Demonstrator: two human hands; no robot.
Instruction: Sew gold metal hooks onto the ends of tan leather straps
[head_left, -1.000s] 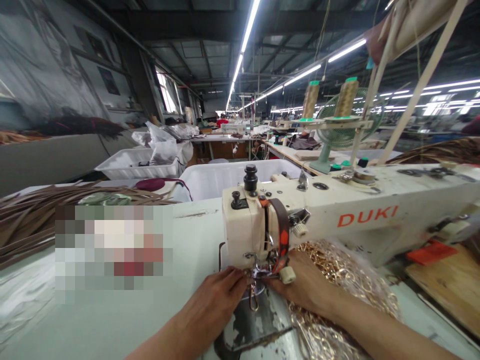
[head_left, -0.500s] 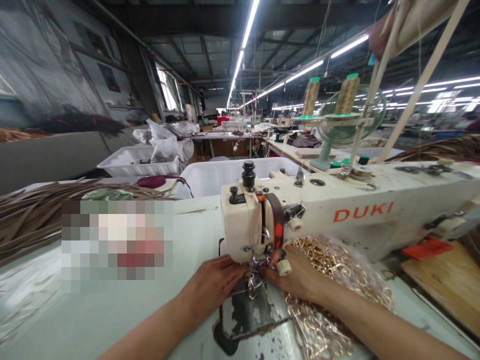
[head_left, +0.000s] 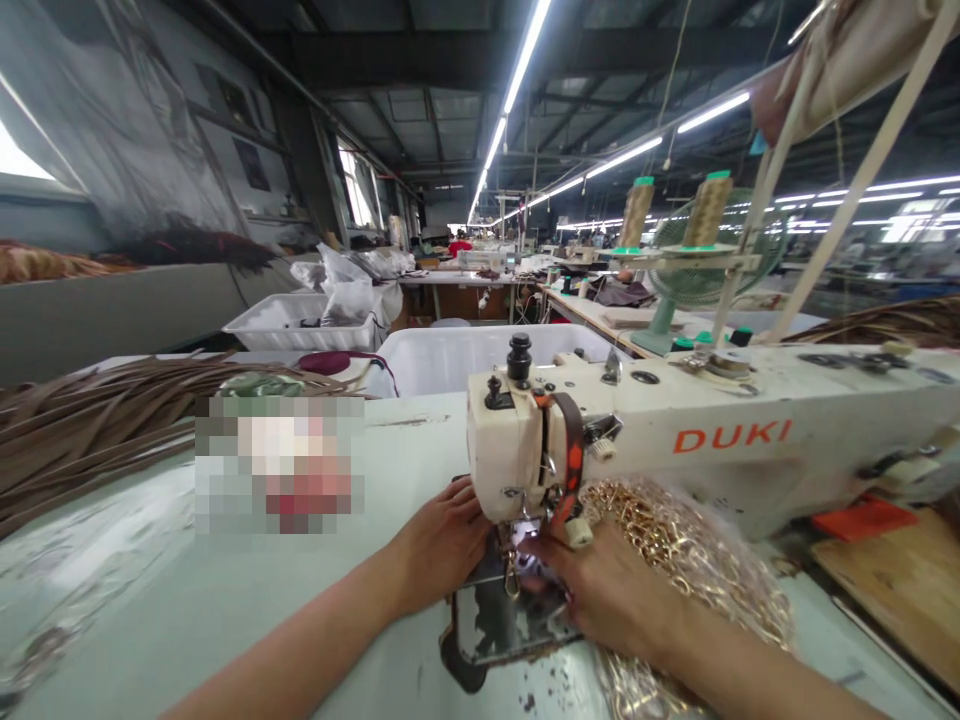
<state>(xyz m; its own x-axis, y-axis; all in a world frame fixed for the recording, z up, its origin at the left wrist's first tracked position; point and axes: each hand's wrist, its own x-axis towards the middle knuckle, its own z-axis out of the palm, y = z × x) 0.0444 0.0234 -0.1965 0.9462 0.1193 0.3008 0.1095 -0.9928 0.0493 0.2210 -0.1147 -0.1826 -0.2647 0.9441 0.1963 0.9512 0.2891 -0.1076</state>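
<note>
A white sewing machine (head_left: 675,430) lettered "DUKI" stands in front of me, with a small lit spot at its needle. A gold snap hook (head_left: 512,578) lies by the presser foot on the worn metal plate (head_left: 495,625). My left hand (head_left: 446,535) rests left of the needle, fingers bent together and partly behind the machine head; what they hold is hidden. From the right, my right hand (head_left: 592,575) reaches to the presser foot, its fingers closed near the hook on something too small to make out. Beside its wrist lies a clear bag of gold hooks (head_left: 697,560).
Long brown strips (head_left: 112,410) lie on the table at left, near a blurred-out patch. Behind the machine stands a white bin (head_left: 427,350). Thread cones (head_left: 707,210) and a green fan (head_left: 664,320) are at the back right. A wooden board (head_left: 892,590) lies at right.
The view has shifted, so the machine sits further right and lower. My right hand has moved toward me, beside the plate. The needle area is now brightly lit.
</note>
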